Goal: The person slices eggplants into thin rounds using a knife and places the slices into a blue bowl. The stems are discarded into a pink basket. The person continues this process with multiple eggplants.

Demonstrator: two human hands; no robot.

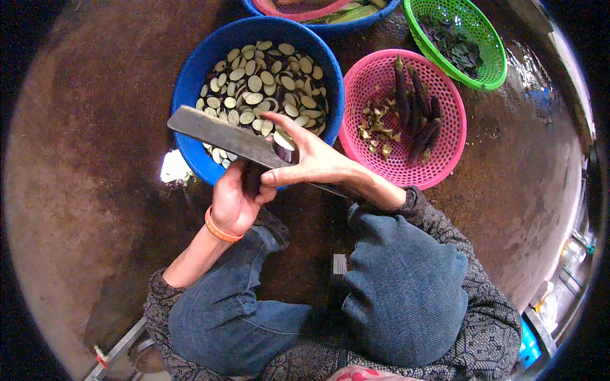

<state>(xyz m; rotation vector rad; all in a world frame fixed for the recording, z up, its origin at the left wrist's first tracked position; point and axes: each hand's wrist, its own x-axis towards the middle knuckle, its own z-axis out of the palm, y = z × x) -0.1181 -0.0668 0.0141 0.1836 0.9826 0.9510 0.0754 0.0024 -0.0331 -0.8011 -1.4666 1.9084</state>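
Note:
Over the near side of a blue tub (185,82) filled with pale eggplant slices (254,83) lies a long, flat grey blade (219,134), slanting down to the right beneath my right wrist. Between the thumb and fingers of my right hand (314,159) is a cut eggplant (284,151), its white face showing beside the blade. Under the blade, my left hand (234,202) closes round a dark piece (252,182) that I cannot make out. The tip of my right thumb touches or nearly touches that piece. Part of the blade is hidden by my right hand.
Whole eggplants (416,108) and trimmed caps (378,130) lie in a pink basket (454,146) at the right. Beyond it stands a green basket (492,57) of dark leaves (454,47). Another blue tub (346,27) is at the top. My knees flank the brown floor (95,178).

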